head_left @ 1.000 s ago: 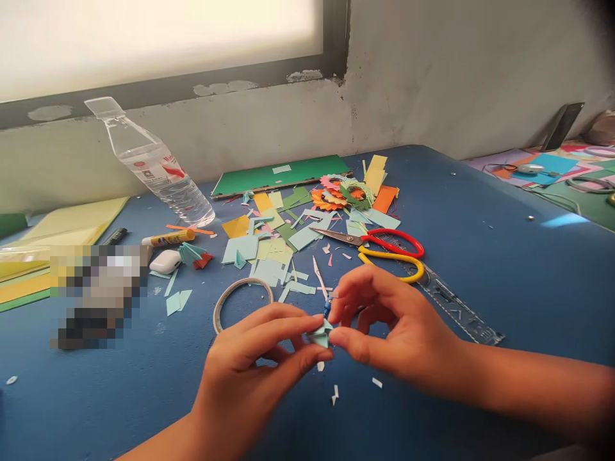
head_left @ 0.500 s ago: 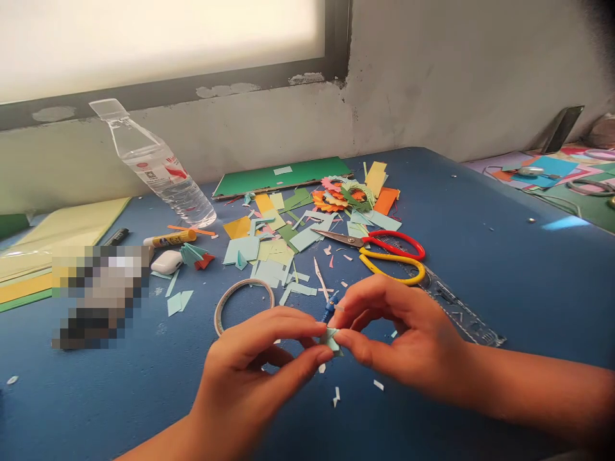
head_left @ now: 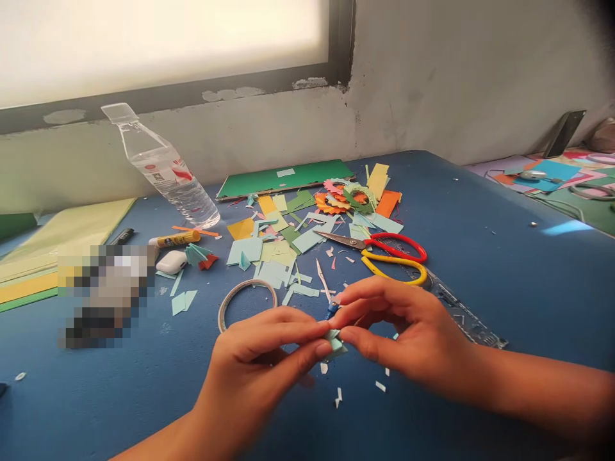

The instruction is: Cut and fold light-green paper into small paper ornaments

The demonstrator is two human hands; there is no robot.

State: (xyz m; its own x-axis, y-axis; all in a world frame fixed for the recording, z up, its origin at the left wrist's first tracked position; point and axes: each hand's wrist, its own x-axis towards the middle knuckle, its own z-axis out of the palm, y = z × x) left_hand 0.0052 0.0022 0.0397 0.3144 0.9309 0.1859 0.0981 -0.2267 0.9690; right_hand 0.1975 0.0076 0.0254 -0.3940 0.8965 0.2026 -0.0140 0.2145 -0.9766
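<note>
Paper piece point(head_left: 335, 340) pinched between both hands' fingertips point(head_left: 323, 349).

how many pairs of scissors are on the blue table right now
1: the scissors, with one red and one yellow handle, lie beyond the right hand, beside the paper scraps. More could be hidden under them.

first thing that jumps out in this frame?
Both hands, left hand and right hand, meet low in the middle, pinching a small folded light-green paper piece between fingertips above the blue table. Behind them lies a bright litter of paper scraps, with red and yellow scissors beside it and a tilted water bottle at the back left.
</note>
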